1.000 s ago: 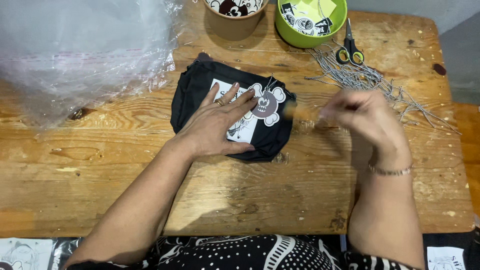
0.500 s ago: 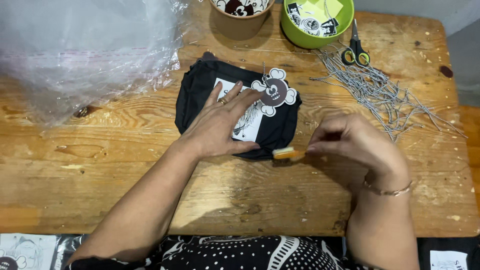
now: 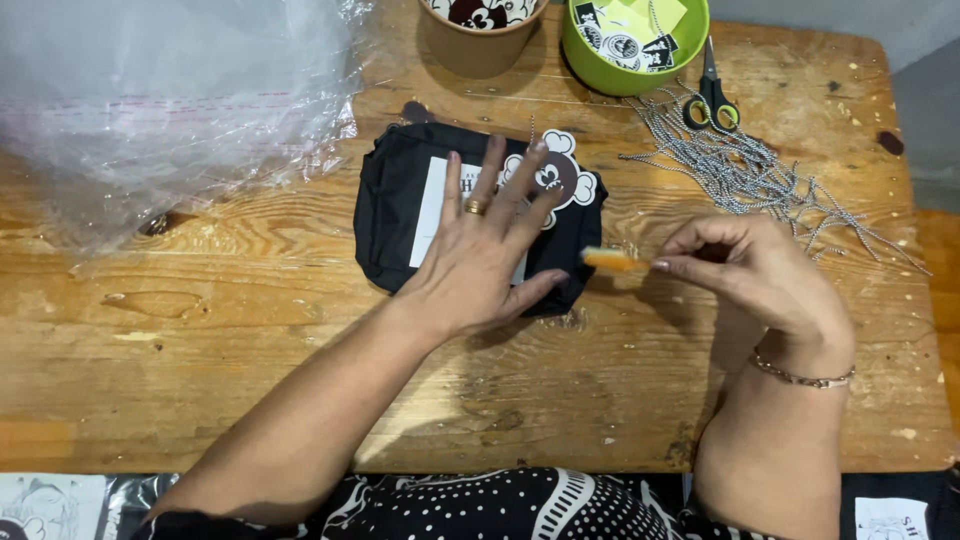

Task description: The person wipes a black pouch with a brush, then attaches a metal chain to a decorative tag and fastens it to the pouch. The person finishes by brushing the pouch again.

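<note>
Your left hand (image 3: 480, 265) lies flat on the folded cloth (image 3: 390, 215), which rests on the table (image 3: 200, 350) near the middle. A tag (image 3: 560, 175) sits on the cloth's far right corner, under your fingertips. Your right hand (image 3: 760, 280) is to the right of the cloth, and it pinches a small stick (image 3: 612, 260) whose tip is just beside the cloth's right edge. Behind this hand lie the strings (image 3: 740, 175), with scissors (image 3: 713, 95) at their far end. At the far edge stand a cup (image 3: 480, 45) and, on its right, a bowl (image 3: 600, 75). Plastic wrap (image 3: 160, 110) covers the far left corner.
</note>
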